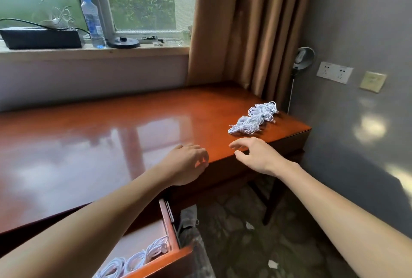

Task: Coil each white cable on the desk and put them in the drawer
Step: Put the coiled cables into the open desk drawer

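Polished red-brown desk (111,144) beneath a window, seen from above its front edge; patterned floor (234,255) to the right, with small white scraps (249,225) lying on it. Nearest to me, the drawer (169,233) stands pulled out under the desktop; coiled white cables (142,257) lie side by side inside it, partly hidden by my left forearm. Both forearms reach forward over the desk's front edge. My left hand (187,164) hangs over that edge with its fingers loosely curled, grasping nothing; my right hand (254,155) is beside it, fingers spread and relaxed, likewise released, its fingertips near the cable pile but apart from it. Farther on, near the desk's right corner, a pile of white cables (254,118) lies in a loose heap on the wood. Behind the desk, a tan curtain (245,32) hangs in the corner; on the grey wall to its right, a pair of white sockets (334,72). Farthest, on the windowsill: a black box (40,38), a clear water bottle (92,21) standing upright, and a flat black disc (123,42).
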### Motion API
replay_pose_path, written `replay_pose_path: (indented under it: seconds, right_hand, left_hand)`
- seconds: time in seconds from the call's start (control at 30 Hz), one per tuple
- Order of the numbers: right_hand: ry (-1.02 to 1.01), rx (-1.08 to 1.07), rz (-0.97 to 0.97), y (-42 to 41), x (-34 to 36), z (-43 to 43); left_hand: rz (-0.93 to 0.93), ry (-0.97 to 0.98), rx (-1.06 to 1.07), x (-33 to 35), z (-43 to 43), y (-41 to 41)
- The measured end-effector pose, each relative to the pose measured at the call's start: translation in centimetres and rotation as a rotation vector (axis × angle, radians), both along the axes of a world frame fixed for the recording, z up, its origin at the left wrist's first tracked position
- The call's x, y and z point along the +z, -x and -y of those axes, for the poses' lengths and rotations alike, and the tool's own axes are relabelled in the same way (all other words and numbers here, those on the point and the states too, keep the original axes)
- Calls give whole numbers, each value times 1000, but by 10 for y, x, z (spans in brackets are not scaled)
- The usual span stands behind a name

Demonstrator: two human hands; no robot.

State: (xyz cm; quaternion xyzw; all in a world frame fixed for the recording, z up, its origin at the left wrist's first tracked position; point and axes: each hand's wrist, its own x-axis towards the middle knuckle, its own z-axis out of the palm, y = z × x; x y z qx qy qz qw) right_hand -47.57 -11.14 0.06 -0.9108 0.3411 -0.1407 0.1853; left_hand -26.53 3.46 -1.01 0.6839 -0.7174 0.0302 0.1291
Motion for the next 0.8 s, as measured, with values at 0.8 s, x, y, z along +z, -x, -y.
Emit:
replay_pose_path:
  seconds: [0.8]
  right_hand:
    - [299,-236,307,-9,-63,145]
  left_hand:
    - [-117,406,75,-53,195,31]
